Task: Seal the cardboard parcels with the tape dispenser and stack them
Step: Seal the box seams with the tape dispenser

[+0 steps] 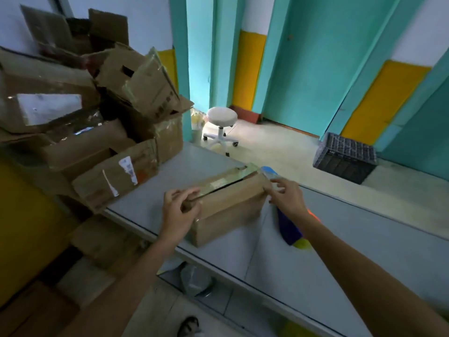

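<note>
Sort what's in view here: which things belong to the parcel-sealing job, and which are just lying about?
Job in hand: cardboard parcel; tape strip along its top; left hand gripping one end; right hand at the other end; blue tool under the right forearm, likely the dispenser; box pile on the left.
Lying about: white stool; black crate.

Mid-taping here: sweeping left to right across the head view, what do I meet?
A pile of opened brown cardboard boxes → left hand → brown cardboard parcel with shiny tape along its top → right hand → black plastic crate on the floor.
</note>
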The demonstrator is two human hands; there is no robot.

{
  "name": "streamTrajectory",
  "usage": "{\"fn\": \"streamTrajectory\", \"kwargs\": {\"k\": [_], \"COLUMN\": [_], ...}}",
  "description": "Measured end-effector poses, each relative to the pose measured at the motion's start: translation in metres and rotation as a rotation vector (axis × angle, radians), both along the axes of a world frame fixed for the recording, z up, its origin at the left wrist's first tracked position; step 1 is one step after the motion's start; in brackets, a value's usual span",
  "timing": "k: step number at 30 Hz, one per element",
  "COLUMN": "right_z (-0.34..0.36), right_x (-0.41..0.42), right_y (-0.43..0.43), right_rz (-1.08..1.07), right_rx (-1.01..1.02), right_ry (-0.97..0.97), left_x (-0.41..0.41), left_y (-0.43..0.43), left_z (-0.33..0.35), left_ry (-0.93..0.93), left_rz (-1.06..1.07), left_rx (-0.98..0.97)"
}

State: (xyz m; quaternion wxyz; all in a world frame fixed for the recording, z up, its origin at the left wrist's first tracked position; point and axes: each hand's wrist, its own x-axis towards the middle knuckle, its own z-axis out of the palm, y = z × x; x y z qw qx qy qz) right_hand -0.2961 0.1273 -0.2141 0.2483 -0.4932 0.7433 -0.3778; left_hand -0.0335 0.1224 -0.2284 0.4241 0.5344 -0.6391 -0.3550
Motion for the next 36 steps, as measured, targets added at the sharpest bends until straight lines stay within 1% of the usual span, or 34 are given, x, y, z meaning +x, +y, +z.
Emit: {"fn": "streamTrajectory", "kwargs": {"k": [2, 5, 8, 10, 12, 13, 15, 19, 22, 25, 29, 33, 36], "right_z": [-0.009, -0.023, -0.026, -0.026, -0.032, -0.037, -0.045, -0.047, -0.051, -0.063, -0.073, -0.077, -0.079], "right_x": [-0.011, -0.034, -0.058, -0.060, -0.052, -0.048, -0.040, -0.039, -0.037, -0.031, -0.022, -0.020, -0.024], "right_y": [0.002, 0.015, 0.027, 0.031, 0.033, 0.033, 0.032, 0.021, 0.018, 0.019, 0.020, 0.026, 0.027], "right_rz": [-0.037, -0.186, -0.271, -0.265, -0.215, -0.198, -0.175, -0.294, -0.317, -0.345, -0.380, -0.359, -0.334], "right_rx": [0.046, 0.065, 0.184, 0.316, 0.452, 0.509, 0.573, 0.534, 0.577, 0.598, 0.568, 0.517, 0.488], "right_ry": [0.103, 0.196, 0.300, 0.327, 0.360, 0.347, 0.342, 0.358, 0.353, 0.389, 0.420, 0.496, 0.490], "left_x": [0.003, 0.004, -0.003, -0.009, -0.014, -0.016, -0.018, -0.021, -0.023, -0.026, -0.029, -0.029, -0.030], "left_y": [-0.011, -0.030, -0.049, -0.056, -0.061, -0.064, -0.071, -0.083, -0.089, -0.098, -0.110, -0.123, -0.130], "left_z": [-0.004, -0.005, -0.006, -0.009, -0.011, -0.012, -0.014, -0.015, -0.015, -0.016, -0.018, -0.022, -0.025], "left_ry": [-0.033, -0.116, -0.131, -0.139, -0.148, -0.149, -0.142, -0.132, -0.111, -0.092, -0.106, -0.103, -0.085], "left_rz": [0.008, -0.003, -0.006, -0.013, -0.017, -0.026, -0.062, -0.112, -0.143, -0.161, -0.181, -0.214, -0.252], "left_rx": [0.029, 0.003, 0.004, -0.016, -0.027, -0.031, -0.034, -0.031, -0.036, -0.055, -0.062, -0.111, -0.107]}}
